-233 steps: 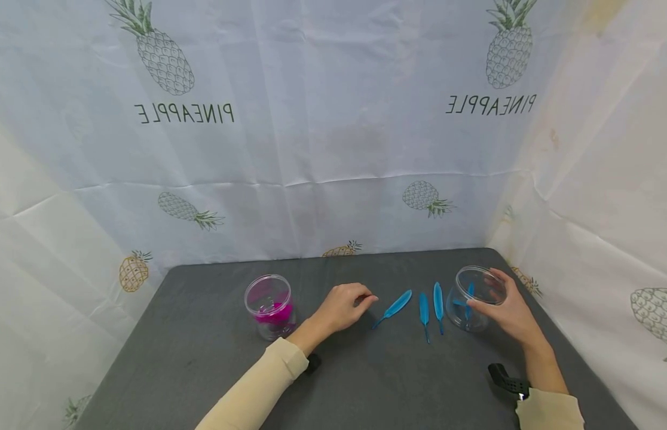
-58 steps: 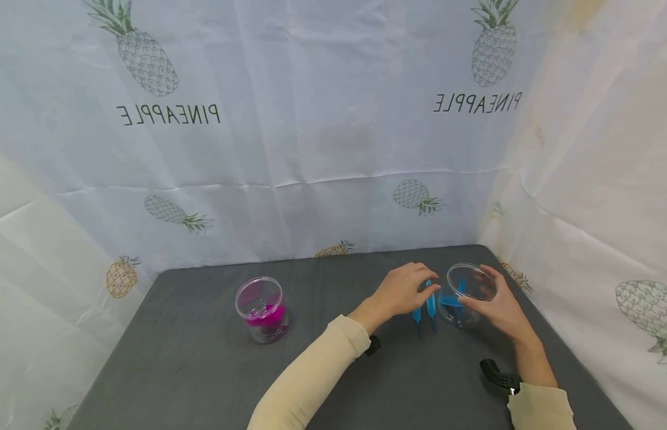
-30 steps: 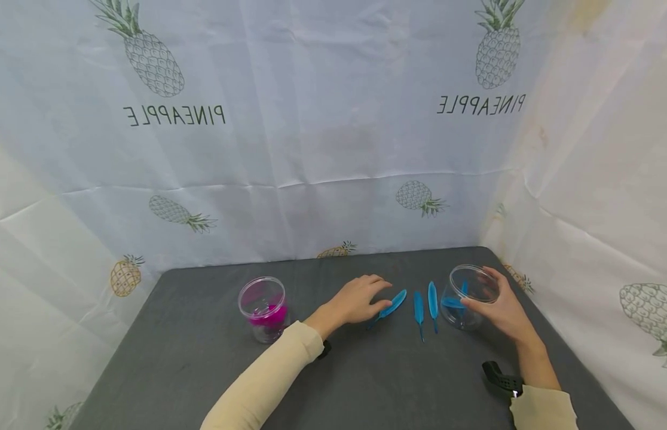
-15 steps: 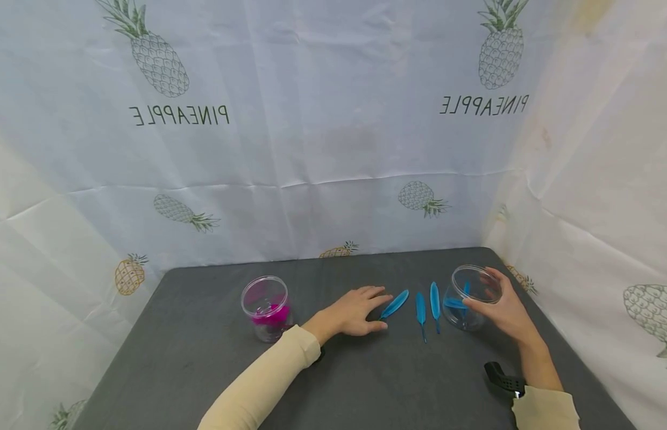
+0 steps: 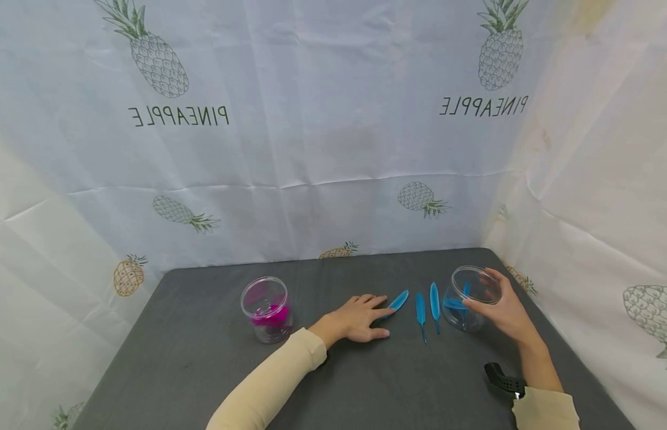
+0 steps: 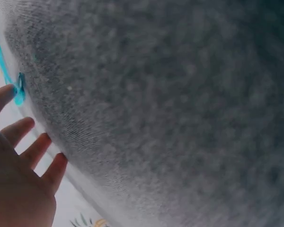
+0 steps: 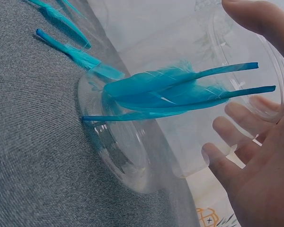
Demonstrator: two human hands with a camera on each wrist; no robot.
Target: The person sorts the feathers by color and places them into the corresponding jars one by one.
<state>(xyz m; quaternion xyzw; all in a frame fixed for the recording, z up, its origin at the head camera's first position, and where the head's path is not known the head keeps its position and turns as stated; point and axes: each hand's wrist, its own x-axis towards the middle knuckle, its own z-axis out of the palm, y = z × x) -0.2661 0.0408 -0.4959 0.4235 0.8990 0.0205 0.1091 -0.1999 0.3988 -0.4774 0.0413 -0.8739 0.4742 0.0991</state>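
My left hand [image 5: 357, 319] lies palm down on the table with its fingers spread. Its fingertips touch the lower part of a slanted blue feather [image 5: 400, 300], whose quill they hide. In the left wrist view a bit of blue feather [image 6: 20, 97] shows beside the index fingertip of the left hand [image 6: 19, 184]. My right hand [image 5: 502, 307] holds a clear plastic jar [image 5: 458, 319] near its rim, thumb on the near side and fingers behind. Inside the jar, blue feathers [image 7: 156, 90] stand and lean across one another.
Two more blue feathers, one nearer the left hand [image 5: 421, 309] and one beside the jar [image 5: 434, 300], lie between the hands. A second clear jar [image 5: 265, 297] with pink feathers [image 5: 271, 315] stands on the left of the grey table [image 5: 193, 346]. White pineapple-print cloth [image 5: 333, 137] hangs behind.
The left hand has gone from beside the right jar back left to the slanted feather, spreading its fingers over its lower end. A feather now lies crosswise in that jar. The right hand stays put.
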